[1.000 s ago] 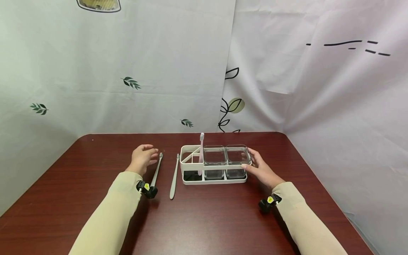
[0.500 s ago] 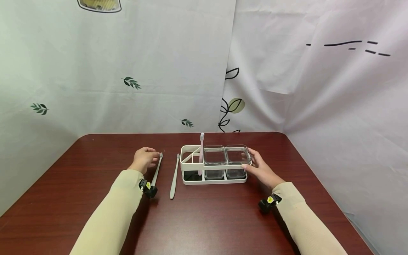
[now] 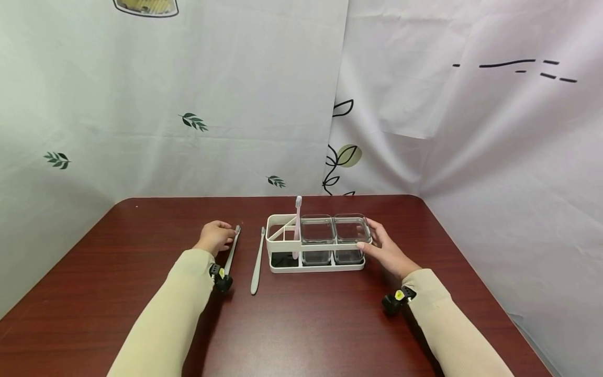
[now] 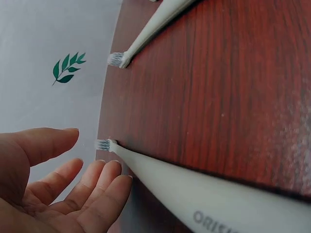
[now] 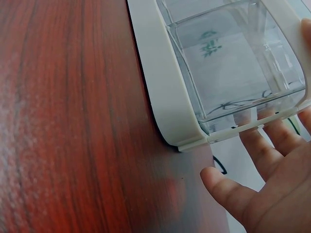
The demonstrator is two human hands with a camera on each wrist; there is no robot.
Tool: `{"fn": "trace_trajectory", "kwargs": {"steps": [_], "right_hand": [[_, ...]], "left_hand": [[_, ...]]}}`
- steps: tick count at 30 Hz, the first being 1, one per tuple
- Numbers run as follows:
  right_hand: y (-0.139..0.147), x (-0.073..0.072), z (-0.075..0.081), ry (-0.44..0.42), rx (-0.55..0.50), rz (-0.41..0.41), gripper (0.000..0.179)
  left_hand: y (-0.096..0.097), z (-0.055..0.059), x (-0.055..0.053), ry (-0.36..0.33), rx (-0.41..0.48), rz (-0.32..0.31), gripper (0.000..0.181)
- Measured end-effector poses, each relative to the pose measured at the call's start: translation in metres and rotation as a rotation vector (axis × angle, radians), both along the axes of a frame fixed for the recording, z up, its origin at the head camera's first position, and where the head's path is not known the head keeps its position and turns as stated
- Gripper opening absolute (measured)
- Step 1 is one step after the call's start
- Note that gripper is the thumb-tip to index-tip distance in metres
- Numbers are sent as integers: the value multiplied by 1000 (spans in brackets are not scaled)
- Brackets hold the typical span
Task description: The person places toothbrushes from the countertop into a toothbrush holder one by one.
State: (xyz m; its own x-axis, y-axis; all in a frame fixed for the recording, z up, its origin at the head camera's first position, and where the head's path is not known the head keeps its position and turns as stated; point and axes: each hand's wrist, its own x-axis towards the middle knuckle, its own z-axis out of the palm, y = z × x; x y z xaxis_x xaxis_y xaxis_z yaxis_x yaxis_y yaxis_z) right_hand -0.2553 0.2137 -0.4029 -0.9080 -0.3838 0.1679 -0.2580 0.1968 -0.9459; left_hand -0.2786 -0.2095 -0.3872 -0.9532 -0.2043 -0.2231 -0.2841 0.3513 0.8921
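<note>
My left hand (image 3: 214, 238) is beside the head of the left white toothbrush (image 3: 232, 254), which lies bristles away from me. In the left wrist view its fingers (image 4: 104, 199) are loosely bent and the thumb stands apart, with nothing held. A second white toothbrush (image 3: 257, 267) lies to the right. Beyond it stands a white toothbrush holder (image 3: 330, 247) with two clear square cups (image 3: 317, 238) and an upright pink toothbrush (image 3: 298, 222) in its left part. At the holder's right end, my right hand (image 3: 388, 254) grips the upper rim, thumb in front and fingers behind.
The dark red wooden table (image 3: 301, 324) reaches back to a pale curtain (image 3: 235, 104) printed with leaves. Another curtain side (image 3: 509, 183) hangs along the right edge. Wrist cameras (image 3: 223, 281) sit under both wrists.
My left hand has moved slightly right, closer to the left white toothbrush's head. The right hand, the holder and the toothbrushes have stayed put.
</note>
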Motion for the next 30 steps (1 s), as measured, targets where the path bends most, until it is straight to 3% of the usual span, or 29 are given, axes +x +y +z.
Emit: {"fn": "trace_trajectory", "kwargs": {"steps": [14,21,30], "right_hand": [[-1,1,1,13,-1,-1,69],[0,1,2,-4,5,-12,69],[-1,0,1,5,-15,0,68]], "left_hand": [[0,-6,-11,-19,-56,-14,32],[2,-7,-11,-26,-82,-13,33],[4,-6,-9,-8,-182,-40,32]]}}
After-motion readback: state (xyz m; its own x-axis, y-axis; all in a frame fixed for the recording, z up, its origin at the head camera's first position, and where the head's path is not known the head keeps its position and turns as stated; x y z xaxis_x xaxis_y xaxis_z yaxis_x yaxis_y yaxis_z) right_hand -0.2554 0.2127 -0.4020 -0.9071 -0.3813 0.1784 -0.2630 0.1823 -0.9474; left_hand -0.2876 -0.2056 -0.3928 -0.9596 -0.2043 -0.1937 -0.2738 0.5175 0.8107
